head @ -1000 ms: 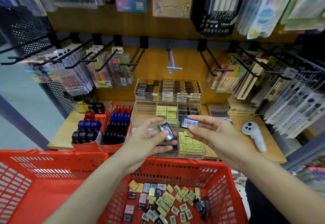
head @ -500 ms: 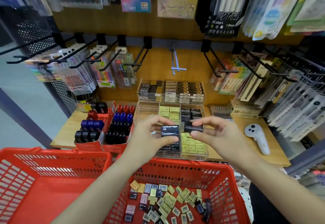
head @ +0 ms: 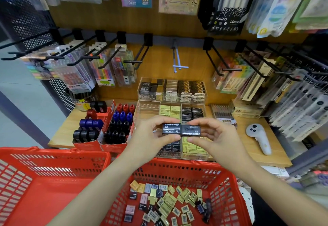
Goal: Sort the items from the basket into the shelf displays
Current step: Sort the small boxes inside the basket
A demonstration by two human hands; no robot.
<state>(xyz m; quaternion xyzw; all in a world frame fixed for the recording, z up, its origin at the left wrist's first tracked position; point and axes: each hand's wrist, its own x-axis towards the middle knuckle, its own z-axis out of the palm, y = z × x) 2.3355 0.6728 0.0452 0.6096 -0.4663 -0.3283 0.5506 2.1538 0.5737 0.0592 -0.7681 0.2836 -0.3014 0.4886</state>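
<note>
My left hand pinches a black wrapped eraser between thumb and fingers. My right hand pinches a second black eraser, and the two erasers touch end to end. Both are held above the clear tiered display tray, whose compartments hold black and yellow erasers. Below, the red basket holds several loose erasers, yellow, black and pale.
A second red basket sits at the lower left. Red boxes of ink bottles stand left of the tray. A white controller lies on the wooden shelf at the right. Black hooks with hanging pen packs jut out above.
Both hands have turned their erasers and brought them together until they touch side by side. The view has moved slightly closer to the shelf.
</note>
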